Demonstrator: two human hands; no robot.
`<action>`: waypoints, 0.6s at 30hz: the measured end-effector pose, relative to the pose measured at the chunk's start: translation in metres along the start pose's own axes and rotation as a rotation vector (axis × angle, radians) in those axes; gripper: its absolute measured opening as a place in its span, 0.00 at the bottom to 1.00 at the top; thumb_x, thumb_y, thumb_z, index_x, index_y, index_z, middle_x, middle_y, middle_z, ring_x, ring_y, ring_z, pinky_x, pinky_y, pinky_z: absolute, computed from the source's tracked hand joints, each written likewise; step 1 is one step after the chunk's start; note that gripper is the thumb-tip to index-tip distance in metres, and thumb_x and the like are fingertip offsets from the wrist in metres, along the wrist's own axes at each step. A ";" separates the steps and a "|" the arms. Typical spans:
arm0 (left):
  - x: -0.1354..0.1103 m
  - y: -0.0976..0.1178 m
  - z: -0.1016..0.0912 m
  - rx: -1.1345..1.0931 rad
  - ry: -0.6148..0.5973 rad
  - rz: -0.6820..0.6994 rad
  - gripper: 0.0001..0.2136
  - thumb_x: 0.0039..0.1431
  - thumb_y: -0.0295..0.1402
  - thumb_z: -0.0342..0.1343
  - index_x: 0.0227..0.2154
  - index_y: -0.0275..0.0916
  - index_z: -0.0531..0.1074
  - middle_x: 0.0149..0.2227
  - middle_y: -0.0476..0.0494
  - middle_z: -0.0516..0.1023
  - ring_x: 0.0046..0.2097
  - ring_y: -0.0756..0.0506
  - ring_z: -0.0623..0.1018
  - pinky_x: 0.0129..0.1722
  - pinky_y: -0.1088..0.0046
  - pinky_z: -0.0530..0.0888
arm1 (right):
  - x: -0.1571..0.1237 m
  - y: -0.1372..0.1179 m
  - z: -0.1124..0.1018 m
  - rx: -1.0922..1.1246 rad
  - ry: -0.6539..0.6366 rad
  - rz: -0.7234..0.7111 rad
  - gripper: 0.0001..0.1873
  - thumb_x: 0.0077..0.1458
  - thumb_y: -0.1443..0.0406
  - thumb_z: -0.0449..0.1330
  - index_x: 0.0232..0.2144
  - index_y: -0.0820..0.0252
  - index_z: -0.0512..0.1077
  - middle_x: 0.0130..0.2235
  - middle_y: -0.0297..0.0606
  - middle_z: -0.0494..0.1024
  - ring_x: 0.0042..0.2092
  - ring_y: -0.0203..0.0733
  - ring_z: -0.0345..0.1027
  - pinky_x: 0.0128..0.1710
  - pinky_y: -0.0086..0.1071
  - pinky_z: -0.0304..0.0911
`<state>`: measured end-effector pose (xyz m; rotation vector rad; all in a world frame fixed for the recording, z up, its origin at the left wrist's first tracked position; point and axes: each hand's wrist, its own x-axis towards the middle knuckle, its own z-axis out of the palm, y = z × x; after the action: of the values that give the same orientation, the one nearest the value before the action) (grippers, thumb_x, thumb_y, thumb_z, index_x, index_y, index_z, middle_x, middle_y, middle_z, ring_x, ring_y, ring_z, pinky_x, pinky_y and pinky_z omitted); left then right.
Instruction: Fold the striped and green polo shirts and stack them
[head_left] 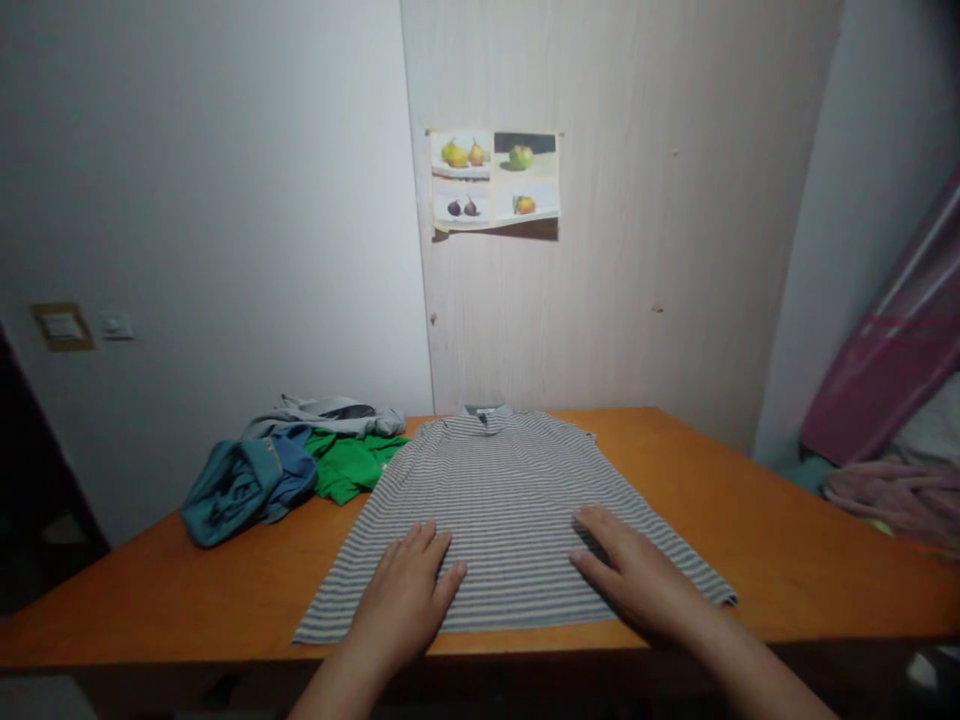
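A grey-and-white striped polo shirt (510, 500) lies spread out on the wooden table (697, 500), its collar at the far edge and its hem near the front edge. My left hand (409, 590) rests flat on the lower left part of the shirt, fingers stretched forward and thumb apart. On the lower right part is my right hand (630, 565), fingers pointing left and inward, thumb apart from them. Neither hand has cloth gathered in it. The shirt's sleeves lie at its upper sides, partly folded in perspective and hard to make out.
Left of the shirt lie crumpled clothes: a blue-teal garment (244, 485), a green one (349, 465) and a grey one (322, 415). A fruit picture sheet (495, 182) hangs on the back wall. Pink fabric (877, 370) and a heap of cloth (892, 495) are at the right.
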<state>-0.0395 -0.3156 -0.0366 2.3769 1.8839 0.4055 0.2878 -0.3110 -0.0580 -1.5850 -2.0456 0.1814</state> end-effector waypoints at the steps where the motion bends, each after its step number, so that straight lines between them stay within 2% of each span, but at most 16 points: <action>1: -0.002 -0.002 0.001 0.008 -0.032 -0.016 0.31 0.65 0.53 0.44 0.64 0.41 0.67 0.70 0.36 0.59 0.71 0.32 0.56 0.69 0.46 0.52 | -0.003 0.007 0.004 -0.039 -0.030 0.020 0.34 0.61 0.46 0.54 0.61 0.58 0.71 0.65 0.47 0.67 0.68 0.57 0.57 0.68 0.52 0.49; 5: -0.009 -0.012 -0.001 0.030 -0.081 -0.054 0.35 0.64 0.59 0.42 0.68 0.46 0.61 0.72 0.39 0.53 0.73 0.32 0.51 0.68 0.39 0.46 | -0.012 0.041 0.005 -0.118 -0.027 0.083 0.37 0.61 0.41 0.52 0.62 0.55 0.70 0.67 0.44 0.65 0.69 0.58 0.54 0.69 0.55 0.45; 9: -0.014 -0.018 -0.005 0.040 -0.094 -0.068 0.37 0.62 0.61 0.42 0.69 0.47 0.59 0.72 0.41 0.50 0.73 0.32 0.49 0.68 0.39 0.43 | -0.015 0.063 -0.001 -0.125 -0.018 0.133 0.38 0.60 0.40 0.52 0.62 0.55 0.70 0.67 0.44 0.64 0.69 0.59 0.53 0.70 0.55 0.47; 12: -0.015 -0.019 -0.005 0.046 -0.112 -0.073 0.38 0.62 0.61 0.41 0.69 0.47 0.57 0.72 0.42 0.49 0.73 0.32 0.48 0.69 0.40 0.42 | -0.015 0.068 -0.002 -0.149 -0.043 0.144 0.40 0.61 0.40 0.51 0.64 0.58 0.68 0.68 0.44 0.61 0.70 0.58 0.50 0.70 0.54 0.46; 18: -0.015 -0.021 -0.002 0.048 -0.105 -0.067 0.38 0.61 0.62 0.41 0.69 0.49 0.57 0.72 0.43 0.49 0.73 0.32 0.48 0.68 0.40 0.42 | -0.017 0.060 -0.004 -0.175 -0.045 0.139 0.40 0.62 0.41 0.50 0.65 0.59 0.67 0.68 0.46 0.60 0.70 0.58 0.50 0.70 0.54 0.45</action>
<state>-0.0628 -0.3252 -0.0417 2.3073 1.9416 0.2285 0.3440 -0.3094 -0.0859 -1.8476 -2.0328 0.0909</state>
